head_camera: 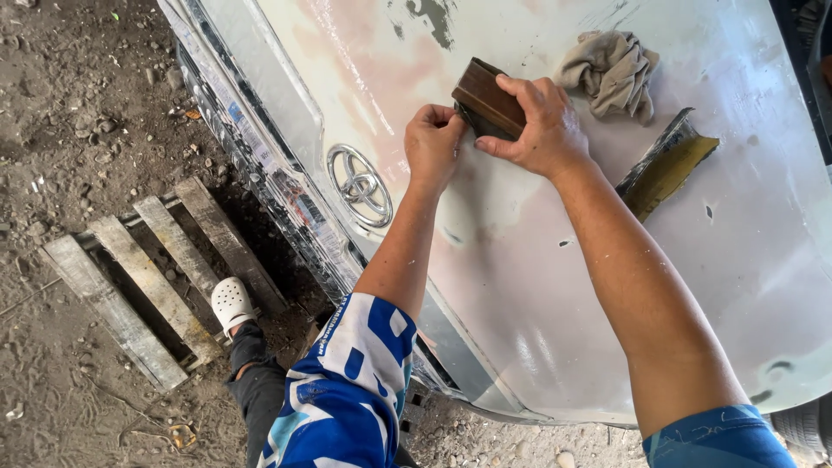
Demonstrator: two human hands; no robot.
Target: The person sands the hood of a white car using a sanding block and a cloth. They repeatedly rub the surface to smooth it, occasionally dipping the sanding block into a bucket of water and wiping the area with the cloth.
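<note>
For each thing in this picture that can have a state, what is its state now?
Wooden block: tilted on the hood, gripped by both hands.
Left hand: closed at the block's lower end.
Right hand: fingers wrapped over the block.
Car hood: sanded, patchy paint.
Rag: crumpled, lying free.
Putty scraper: lying flat, untouched.
Wooden pallet: flat on the dirt.

A crumpled beige rag (pixel 610 69) lies on the sanded car hood (pixel 537 286), a yellowish scraper (pixel 666 165) below the rag, and a wooden pallet (pixel 152 277) rests on dirt beyond the hood's front edge.
</note>
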